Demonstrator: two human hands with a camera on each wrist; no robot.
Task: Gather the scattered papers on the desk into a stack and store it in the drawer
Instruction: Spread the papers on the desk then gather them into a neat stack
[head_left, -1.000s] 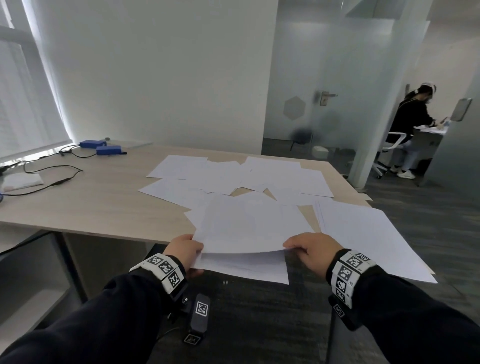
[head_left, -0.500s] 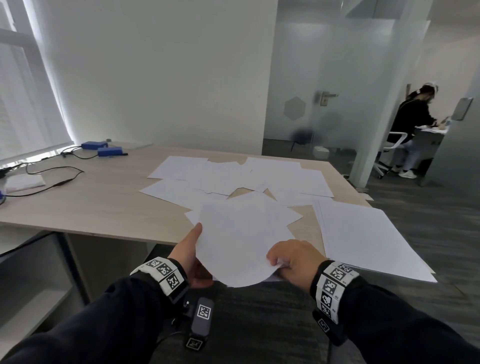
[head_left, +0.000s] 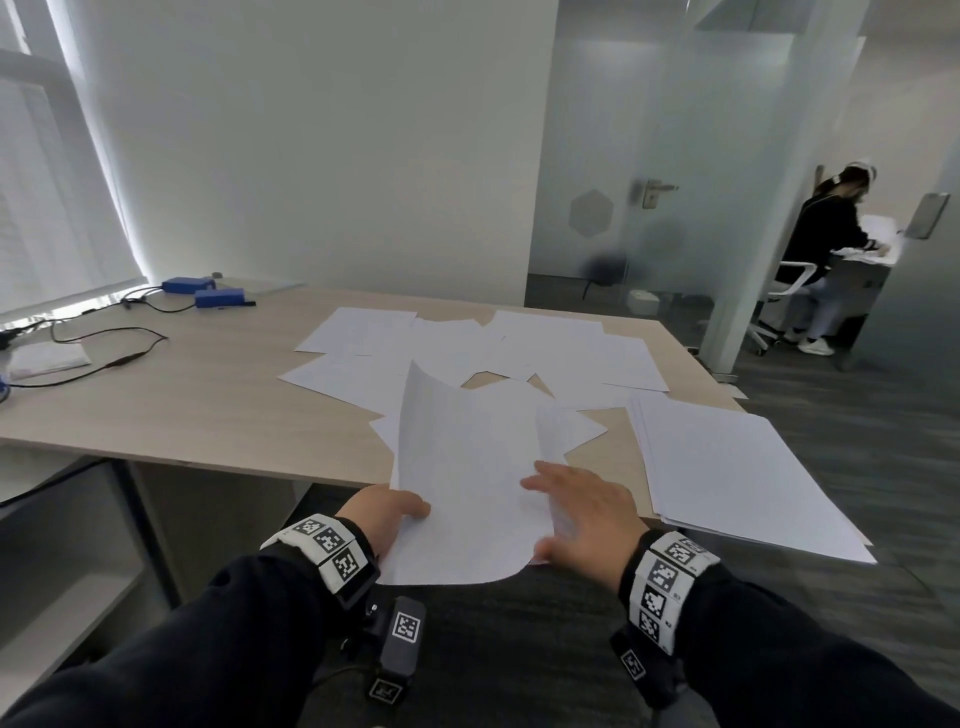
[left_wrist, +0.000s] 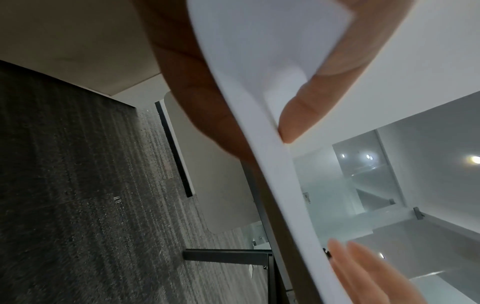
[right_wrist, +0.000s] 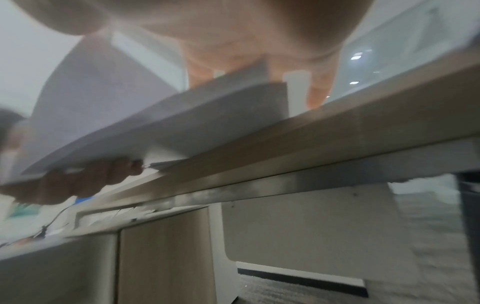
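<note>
while the left hand (head_left: 387, 519) pinches the near left edge of a thin sheaf of papers (head_left: 467, 483), thumb on top and fingers under, the right hand (head_left: 582, 519) lies on its right side with fingers spread and nearly straight. the sheets are white, matt and soft; the near corner bends round and the left edge curls up. its long axis runs from 6 toward 12 o'clock, over the near edge of the pale wood-grain surface (head_left: 208, 405). flat scattered sheets (head_left: 467, 348) lie at 12 o'clock, a squared stack (head_left: 727, 467) at 3 o'clock.
</note>
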